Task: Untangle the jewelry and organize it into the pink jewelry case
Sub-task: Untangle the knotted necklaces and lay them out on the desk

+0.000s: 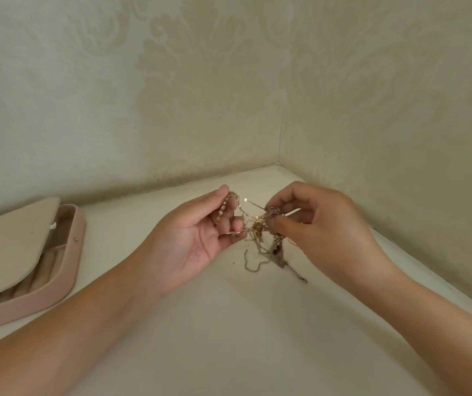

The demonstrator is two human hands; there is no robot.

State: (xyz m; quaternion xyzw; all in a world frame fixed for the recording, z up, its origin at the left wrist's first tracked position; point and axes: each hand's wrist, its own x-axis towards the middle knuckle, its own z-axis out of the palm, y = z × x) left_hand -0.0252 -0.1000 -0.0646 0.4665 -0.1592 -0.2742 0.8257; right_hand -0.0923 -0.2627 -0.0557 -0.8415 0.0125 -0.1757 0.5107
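Note:
A tangle of thin gold and silver chains (260, 232) hangs between my two hands above the white tabletop (229, 324). My left hand (200, 232) is palm up and holds a beaded gold chain looped over its curled fingers. My right hand (314, 224) pinches the knot of the tangle between thumb and fingers. Loose chain ends (257, 262) trail down onto the table, one ending in a small drop pendant (303, 280). The pink jewelry case (66, 261) lies open at the far left, its lid tilted over beige padded rolls.
The table sits in a corner between two cream patterned walls (280, 138), close behind and to the right of my hands. The table's right edge runs along the wall (429, 270).

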